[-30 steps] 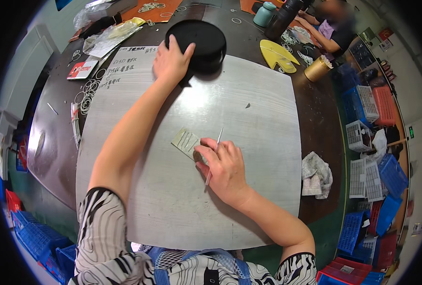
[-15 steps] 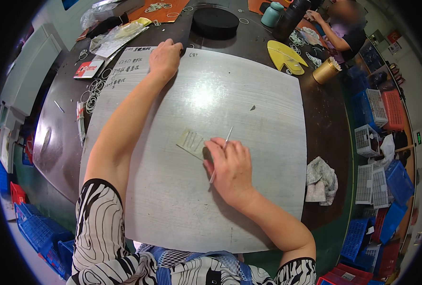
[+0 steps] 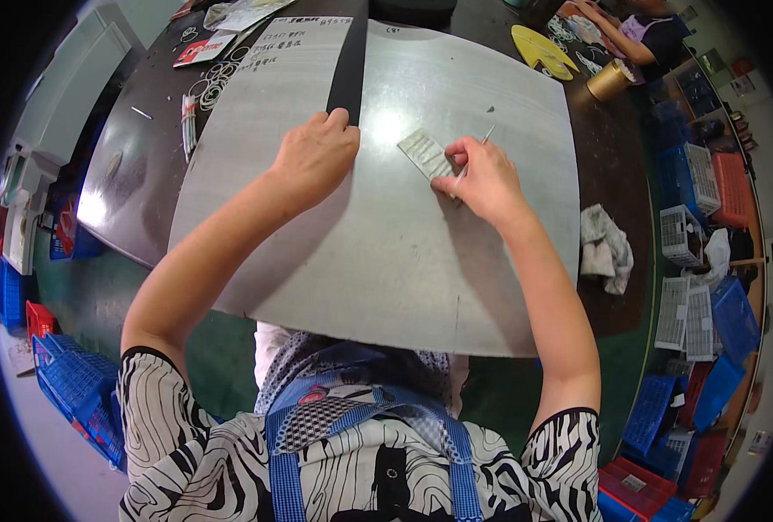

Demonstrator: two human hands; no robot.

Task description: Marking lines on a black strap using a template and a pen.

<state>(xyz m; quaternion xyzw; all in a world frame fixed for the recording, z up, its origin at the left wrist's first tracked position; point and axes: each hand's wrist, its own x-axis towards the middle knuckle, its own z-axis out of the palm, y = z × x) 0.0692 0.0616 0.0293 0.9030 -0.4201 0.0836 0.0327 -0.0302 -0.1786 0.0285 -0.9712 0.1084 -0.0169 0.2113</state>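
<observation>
A wide black strip (image 3: 348, 74) runs from a black roll (image 3: 412, 10) at the far edge down to my left hand (image 3: 317, 157). The fingers of that hand are closed on the strip's near end, over the pale board (image 3: 351, 287). My right hand (image 3: 488, 181) pinches a small, greenish rectangular card (image 3: 424, 154) with ruled slots by its lower corner. A thin silver pen-like stick (image 3: 489, 134) lies between the fingers of the same hand. The card is to the right of the strip.
White rings (image 3: 212, 84) and a bundle of thin sticks (image 3: 189, 126) lie left of the board. At right are a crumpled cloth (image 3: 605, 248), a yellow palette-shaped piece (image 3: 543, 52) and a gold spool (image 3: 609, 80). A co-worker (image 3: 639, 35) sits at the far right.
My left hand has come toward me from the far edge, drawing the black strip over the board. My right hand has shifted up and right with the card and the stick. The view has tilted down.
</observation>
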